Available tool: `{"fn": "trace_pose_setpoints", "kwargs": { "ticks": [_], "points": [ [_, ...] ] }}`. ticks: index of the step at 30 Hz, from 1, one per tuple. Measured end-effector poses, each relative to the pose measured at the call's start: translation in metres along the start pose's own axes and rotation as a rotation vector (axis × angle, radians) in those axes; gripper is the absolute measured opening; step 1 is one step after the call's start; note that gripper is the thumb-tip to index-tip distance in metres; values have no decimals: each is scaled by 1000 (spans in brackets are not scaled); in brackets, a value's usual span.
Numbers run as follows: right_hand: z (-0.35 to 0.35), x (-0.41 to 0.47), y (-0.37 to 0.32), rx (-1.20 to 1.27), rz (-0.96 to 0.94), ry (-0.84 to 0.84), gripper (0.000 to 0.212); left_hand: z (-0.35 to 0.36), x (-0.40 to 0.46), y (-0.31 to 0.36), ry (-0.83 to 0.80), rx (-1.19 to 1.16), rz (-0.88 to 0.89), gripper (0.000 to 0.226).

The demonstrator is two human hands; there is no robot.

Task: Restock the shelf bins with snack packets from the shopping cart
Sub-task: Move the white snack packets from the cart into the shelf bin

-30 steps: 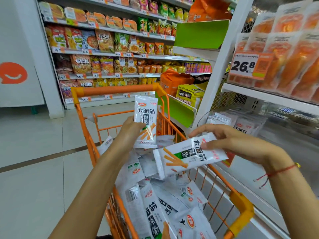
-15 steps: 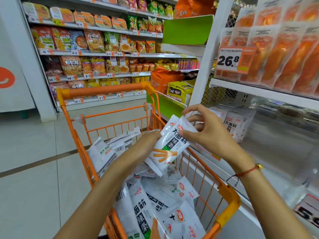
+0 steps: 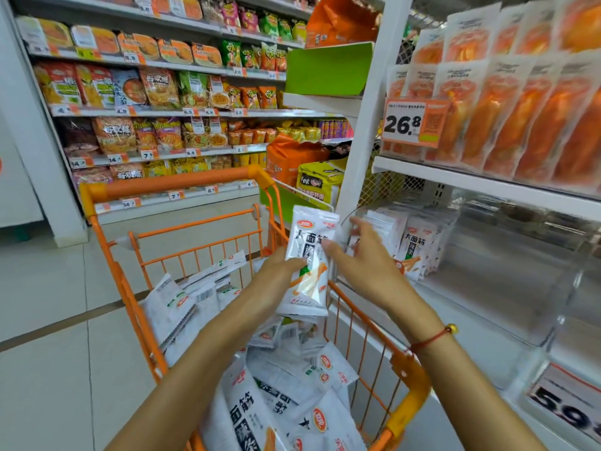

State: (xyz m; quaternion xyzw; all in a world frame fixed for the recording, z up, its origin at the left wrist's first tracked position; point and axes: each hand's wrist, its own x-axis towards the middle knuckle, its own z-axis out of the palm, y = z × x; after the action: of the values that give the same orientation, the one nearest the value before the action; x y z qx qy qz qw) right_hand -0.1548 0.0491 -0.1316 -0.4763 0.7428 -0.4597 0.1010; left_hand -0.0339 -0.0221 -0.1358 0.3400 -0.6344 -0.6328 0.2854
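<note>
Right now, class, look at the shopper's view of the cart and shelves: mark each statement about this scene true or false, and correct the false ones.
1. The left hand grips an upright white snack packet. True.
2. The shopping cart is blue. False: it is orange.
3. White packets of the same kind already stand in the shelf bin to the right. True.
4. The price tag above that bin reads 59.9. False: it reads 26.8.
5. The cart holds no more packets. False: many white packets lie in it.
6. The right hand wrist wears a red string bracelet. True.
</note>
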Motion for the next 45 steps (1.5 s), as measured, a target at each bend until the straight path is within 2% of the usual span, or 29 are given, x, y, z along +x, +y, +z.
{"fn": "trace_pose_setpoints", "kwargs": {
  "ticks": [1, 3, 4, 7, 9, 13, 15, 18, 20, 22, 23, 25, 26, 28, 30, 32, 33, 34, 36, 38, 40, 42, 45],
  "points": [
    [-5, 0, 0, 65, 79, -127, 65, 6, 3, 5, 13, -21, 22, 30],
    [-18, -6, -2, 185, 162, -327, 31, 19, 11, 15, -5, -71, 22, 28],
    [-23, -7, -2, 212, 181, -344, 18, 29, 19, 19, -22, -85, 8, 29],
    [-41, 2, 10, 189, 253, -218, 18, 62, 41, 31, -69, 18, -56, 37],
    [-54, 11, 19, 170, 345, -141, 17, 81, 54, 39, -139, 77, -78, 30],
    [-94, 27, 35, 409, 557, -122, 17, 113, 83, 55, -298, 188, -163, 19],
    [-110, 36, 49, 445, 622, -128, 21, 130, 97, 62, -345, 292, -168, 18],
    [-117, 54, 72, 315, 678, -117, 14, 159, 120, 59, -356, 467, -163, 11],
    [-114, 67, 89, 132, 648, -90, 13, 176, 142, 49, -361, 539, -152, 13],
    [-106, 80, 105, -24, 622, -38, 19, 193, 158, 42, -352, 595, -118, 4],
    [-103, 85, 113, -84, 607, -10, 12, 199, 165, 36, -352, 640, -99, 5],
    [-95, 96, 127, -191, 566, 46, 44, 208, 176, 27, -341, 683, -50, 20],
    [-92, 99, 133, -212, 556, 70, 52, 210, 176, 27, -331, 688, -30, 28],
    [-86, 101, 145, -274, 555, 97, 52, 210, 169, 32, -338, 708, -11, 32],
    [-80, 102, 157, -342, 554, 109, 49, 205, 164, 39, -394, 858, 53, 19],
    [-75, 101, 163, -412, 549, 135, 47, 194, 163, 45, -385, 1050, 193, 21],
    [-73, 100, 164, -440, 540, 156, 50, 188, 161, 48, -354, 1160, 307, 15],
    [-72, 100, 165, -464, 533, 172, 54, 184, 163, 48, -291, 1266, 406, 20],
    [-70, 100, 166, -467, 536, 170, 60, 182, 167, 43, -179, 1503, 576, 44],
    [-68, 101, 170, -364, 573, 144, 68, 186, 175, 34, -204, 1706, 683, 65],
    [-65, 104, 176, -247, 611, 144, 84, 192, 188, 23, -229, 1800, 693, 88],
    [-64, 109, 185, -191, 624, 137, 95, 198, 198, 13, -206, 1833, 690, 97],
    [-64, 114, 196, -220, 589, 88, 90, 205, 201, 4, -182, 1848, 684, 101]
  ]
}}
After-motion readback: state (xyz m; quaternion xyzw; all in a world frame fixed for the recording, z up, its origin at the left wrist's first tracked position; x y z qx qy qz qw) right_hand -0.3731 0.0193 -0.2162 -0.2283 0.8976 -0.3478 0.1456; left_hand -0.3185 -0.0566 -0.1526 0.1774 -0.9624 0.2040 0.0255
